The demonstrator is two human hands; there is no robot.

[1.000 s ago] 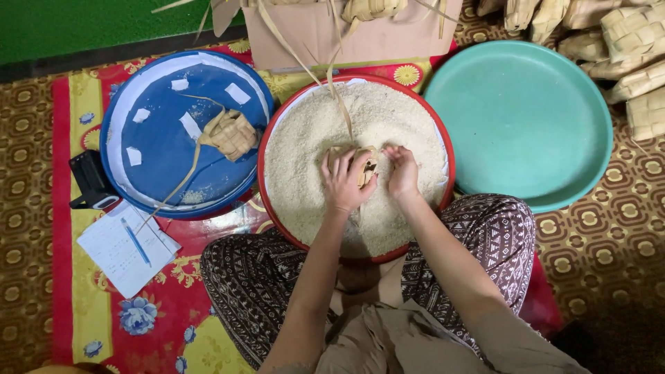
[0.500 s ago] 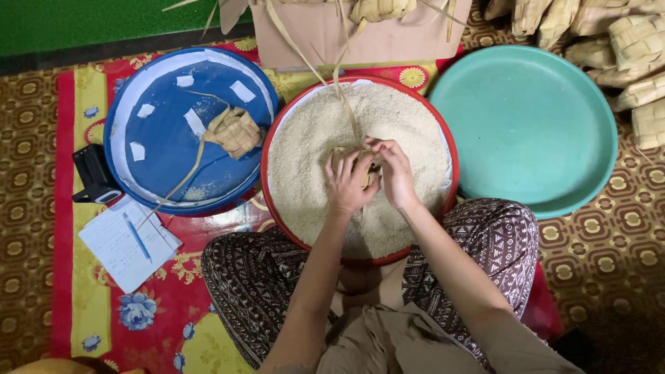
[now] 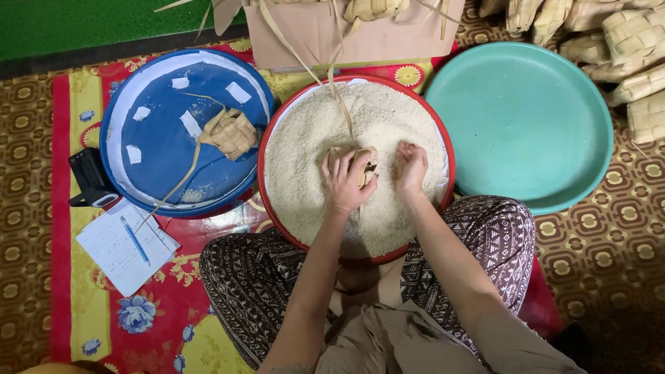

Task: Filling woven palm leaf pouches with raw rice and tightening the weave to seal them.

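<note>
While gripped by the left hand (image 3: 344,183), the woven pouch (image 3: 362,166) lies just beside the right hand (image 3: 410,168).

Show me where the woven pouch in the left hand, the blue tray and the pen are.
woven pouch (image 3: 361,165), head view, the side showing beside the fingers
blue tray (image 3: 156,176), head view, bare blue bottom
pen (image 3: 135,239), head view, middle of its barrel

There is one view only, from the camera on the person's head, looking almost straight down past the knees onto the patterned floor mat (image 3: 62,228). It sits close, at seated height, so the red-rimmed basin of rice (image 3: 305,138) fills the middle. The blue tray (image 3: 131,97) lies by the mat's left edge, the teal basin (image 3: 526,125) toward the right
</note>
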